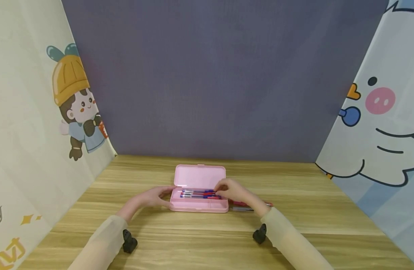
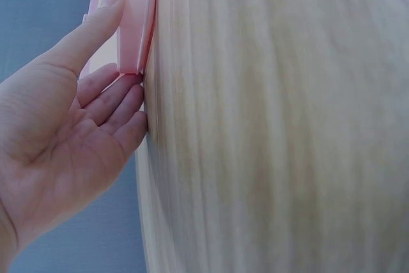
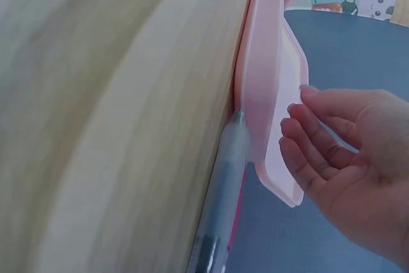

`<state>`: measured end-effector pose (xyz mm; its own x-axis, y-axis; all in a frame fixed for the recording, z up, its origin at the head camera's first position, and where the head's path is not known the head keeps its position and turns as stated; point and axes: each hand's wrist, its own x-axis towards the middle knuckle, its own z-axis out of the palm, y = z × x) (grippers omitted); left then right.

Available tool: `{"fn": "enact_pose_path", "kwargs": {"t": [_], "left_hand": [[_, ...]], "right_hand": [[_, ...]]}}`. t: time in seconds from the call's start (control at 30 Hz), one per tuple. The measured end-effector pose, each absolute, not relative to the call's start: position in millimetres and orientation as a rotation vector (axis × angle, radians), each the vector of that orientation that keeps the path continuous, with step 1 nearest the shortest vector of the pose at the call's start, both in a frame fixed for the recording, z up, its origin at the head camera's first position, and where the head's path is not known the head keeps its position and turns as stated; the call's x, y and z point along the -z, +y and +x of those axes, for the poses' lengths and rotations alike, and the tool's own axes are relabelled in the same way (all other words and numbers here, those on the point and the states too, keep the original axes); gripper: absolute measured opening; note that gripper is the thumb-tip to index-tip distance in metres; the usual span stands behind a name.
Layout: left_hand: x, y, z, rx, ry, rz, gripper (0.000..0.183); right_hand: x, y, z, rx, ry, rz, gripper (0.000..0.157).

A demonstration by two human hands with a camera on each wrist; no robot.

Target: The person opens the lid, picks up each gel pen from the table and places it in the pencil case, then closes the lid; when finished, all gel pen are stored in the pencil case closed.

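A pink pencil case (image 1: 198,210) lies with its lid (image 1: 200,176) raised at the back. Several pens (image 1: 197,194) with blue and red parts lie side by side in its long rear compartment. At the case's left end my left hand (image 1: 154,197) rests, thumb extended along the wall in the left wrist view and fingertips against the end. Over the right end hovers my right hand (image 1: 232,189), its fingertips close to the pens' right ends. The right wrist view shows those fingers loosely bent, with nothing visible between them and the thumb.
To the right of the case, partly under my right forearm, lie a clear-barrelled pen (image 1: 242,209) and a red pen (image 1: 239,203). The wooden table (image 1: 193,243) meets a dark grey panel (image 1: 213,93) behind, with cartoon-printed sheets at both sides.
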<state>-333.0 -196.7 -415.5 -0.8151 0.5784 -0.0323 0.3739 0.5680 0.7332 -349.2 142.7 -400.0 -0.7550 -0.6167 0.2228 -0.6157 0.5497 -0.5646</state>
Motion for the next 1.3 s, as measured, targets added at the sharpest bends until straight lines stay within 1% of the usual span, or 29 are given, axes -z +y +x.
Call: {"fn": "enact_pose_path", "kwargs": {"t": [0.13,0.3,0.4,0.6,0.83,1.3], "left_hand": [[417,-197,-333,-1.069,2.554,0.770,0.079],[417,-197,-332,-1.073,2.557,0.737,0.080],[416,-197,-330,-1.083,2.550,0.739,0.080],[415,-197,-329,-1.107,2.528,0.759,0.080],[414,-196,-330,-1.098,2.532,0.766,0.081],[413,-197,-331,-1.112,2.515,0.751,0.080]], "right_hand": [[401,151,-349,1.075,2.743,-1.106,0.016],[401,162,-347,1.148,2.745,-1.055,0.016],[400,169,-345,1.177,2.742,-1.028,0.020],[397,183,-341,1.181,2.788,-1.069,0.021],[394,200,-336,1.171,2.862,-1.013,0.025],[393,237,-327,1.112,2.919,-0.977,0.024]]}}
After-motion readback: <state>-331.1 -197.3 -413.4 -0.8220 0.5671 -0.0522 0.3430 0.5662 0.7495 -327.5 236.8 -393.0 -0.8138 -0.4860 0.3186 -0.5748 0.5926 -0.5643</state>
